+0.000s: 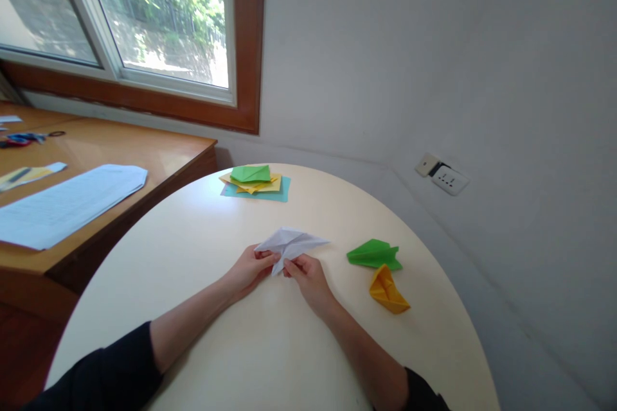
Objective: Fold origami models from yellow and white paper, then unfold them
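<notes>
A piece of folded white origami paper (292, 243), with pointed ends to the left, right and front, is held over the middle of the round table. My left hand (254, 264) pinches its left side, thumb on top. My right hand (304, 271) pinches it near the front point, thumb and fingers closed on the paper. Some fingers of both hands are hidden under the paper. To the right of my right hand lie a green paper plane (373, 253) and an orange paper boat (387, 292), close together.
At the far side of the white table (193, 237) lies a stack of green, yellow and blue paper (253, 180). On the left, a wooden desk (159, 151) bears white sheets (72, 205) and scissors (29, 137). A wall with a socket (450, 178) stands behind.
</notes>
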Tool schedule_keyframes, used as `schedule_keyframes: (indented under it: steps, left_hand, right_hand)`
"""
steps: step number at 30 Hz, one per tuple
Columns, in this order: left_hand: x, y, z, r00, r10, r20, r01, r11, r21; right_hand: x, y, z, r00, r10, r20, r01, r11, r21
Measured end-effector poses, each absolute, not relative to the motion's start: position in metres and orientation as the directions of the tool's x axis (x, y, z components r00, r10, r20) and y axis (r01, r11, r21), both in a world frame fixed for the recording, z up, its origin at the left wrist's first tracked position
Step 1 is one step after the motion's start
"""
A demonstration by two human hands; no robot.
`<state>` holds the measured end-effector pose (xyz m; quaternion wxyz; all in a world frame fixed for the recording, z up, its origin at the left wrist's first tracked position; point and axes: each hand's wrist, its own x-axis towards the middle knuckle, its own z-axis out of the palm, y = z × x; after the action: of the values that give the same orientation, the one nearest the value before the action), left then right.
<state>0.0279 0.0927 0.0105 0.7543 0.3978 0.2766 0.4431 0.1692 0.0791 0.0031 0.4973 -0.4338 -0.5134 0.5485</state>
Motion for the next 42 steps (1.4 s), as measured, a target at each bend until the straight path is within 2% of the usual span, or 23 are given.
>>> schedule_keyframes:
  steps: [9, 15, 18, 21, 24, 31, 37, 42]
  left_hand:
    - [0.027, 0.093, 0.011, 0.506, 0.861, -0.041, -0.418, 0.287, 0.862]
    - [0.027, 0.092, 0.013, 0.478, 0.87, -0.119, -0.41, 0.341, 0.846]
    - [0.028, 0.091, 0.013, 0.454, 0.88, -0.139, -0.383, 0.334, 0.861]
    - [0.029, 0.09, 0.013, 0.476, 0.873, -0.103, -0.358, 0.299, 0.884]
    - [0.029, 0.089, 0.013, 0.483, 0.871, -0.085, -0.326, 0.27, 0.906]
    - [0.033, 0.086, 0.015, 0.314, 0.949, -0.027, -0.269, 0.116, 0.956]
    - [0.035, 0.082, 0.021, 0.291, 0.954, 0.071, -0.198, -0.013, 0.98]
    - [0.033, 0.081, 0.024, 0.307, 0.948, 0.08, -0.099, -0.052, 0.994]
  right_hand:
    - [0.169, 0.08, 0.004, -0.13, 0.991, 0.039, -0.024, 0.036, -0.999]
    - [0.17, 0.082, -0.001, -0.024, 0.997, 0.077, -0.131, 0.073, -0.989]
    - [0.171, 0.082, 0.0, -0.049, 0.994, 0.1, -0.153, 0.092, -0.984]
    - [0.171, 0.082, -0.003, -0.104, 0.99, 0.1, -0.186, 0.08, -0.979]
    - [0.169, 0.083, -0.008, -0.048, 0.995, 0.085, -0.22, 0.073, -0.973]
    - [0.165, 0.082, -0.008, 0.02, 0.995, 0.095, -0.253, 0.097, -0.962]
    - [0.165, 0.081, -0.003, 0.059, 0.995, 0.076, -0.205, 0.087, -0.975]
    - [0.168, 0.081, -0.002, 0.034, 0.997, 0.074, -0.119, 0.078, -0.99]
